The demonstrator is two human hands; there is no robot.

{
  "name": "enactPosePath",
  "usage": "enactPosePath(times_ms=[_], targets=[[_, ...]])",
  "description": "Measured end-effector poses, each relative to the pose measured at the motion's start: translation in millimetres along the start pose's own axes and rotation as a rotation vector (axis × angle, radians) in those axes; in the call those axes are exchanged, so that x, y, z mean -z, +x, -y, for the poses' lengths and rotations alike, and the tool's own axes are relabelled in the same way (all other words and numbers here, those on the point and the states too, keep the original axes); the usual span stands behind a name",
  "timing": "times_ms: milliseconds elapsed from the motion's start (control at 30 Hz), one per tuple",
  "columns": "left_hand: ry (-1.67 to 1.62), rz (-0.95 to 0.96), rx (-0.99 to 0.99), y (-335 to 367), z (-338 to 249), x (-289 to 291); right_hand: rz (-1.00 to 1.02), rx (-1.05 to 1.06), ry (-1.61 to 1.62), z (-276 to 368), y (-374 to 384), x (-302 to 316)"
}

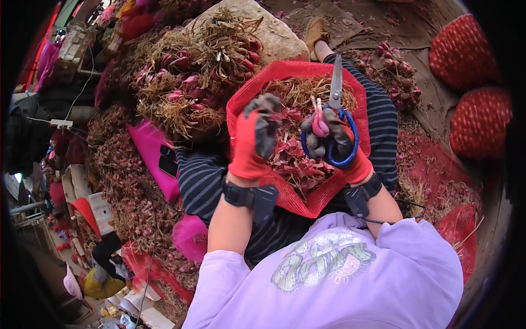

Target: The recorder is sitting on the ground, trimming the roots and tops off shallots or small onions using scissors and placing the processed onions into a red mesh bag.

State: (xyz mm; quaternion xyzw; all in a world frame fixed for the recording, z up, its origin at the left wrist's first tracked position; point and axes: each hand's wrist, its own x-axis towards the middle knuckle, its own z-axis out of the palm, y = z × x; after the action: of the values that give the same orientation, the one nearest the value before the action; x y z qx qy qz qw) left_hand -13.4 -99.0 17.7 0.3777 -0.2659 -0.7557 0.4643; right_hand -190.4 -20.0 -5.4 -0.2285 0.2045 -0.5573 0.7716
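My right hand (344, 143), in a red glove with grey fingers, is closed round blue-handled scissors (336, 85). Their blades point away from me and look shut. The same hand also holds a pink-purple shallot (320, 125) with its pale stem upward. My left hand (262, 129), in a matching glove and slightly blurred, hovers over the left side of the bag, fingers curled; whatever they hold, if anything, I cannot make out. Beneath both hands, an open red mesh bag (315, 204) on my lap contains dry roots, stems and reddish skins (296, 159).
Bundled shallots with dry stems (189, 82) are heaped at the front left, beside a pale stone slab (279, 35). More shallots (129, 170) cover the left ground. A phone (168, 162) lies on pink material. Full red sacks (466, 52) stand at the far right.
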Motion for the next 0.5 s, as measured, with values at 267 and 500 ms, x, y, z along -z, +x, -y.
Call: enactPosePath(times_ms=[267, 500], targets=[[0.555, 0.268, -0.107, -21, -17, -31, 0.058, -0.069, 0.172, -3, -6, 13], [0.976, 0.358, -0.266, -23, 4, -13, -0.064, 0.283, -0.675, 5, -1, -10]])
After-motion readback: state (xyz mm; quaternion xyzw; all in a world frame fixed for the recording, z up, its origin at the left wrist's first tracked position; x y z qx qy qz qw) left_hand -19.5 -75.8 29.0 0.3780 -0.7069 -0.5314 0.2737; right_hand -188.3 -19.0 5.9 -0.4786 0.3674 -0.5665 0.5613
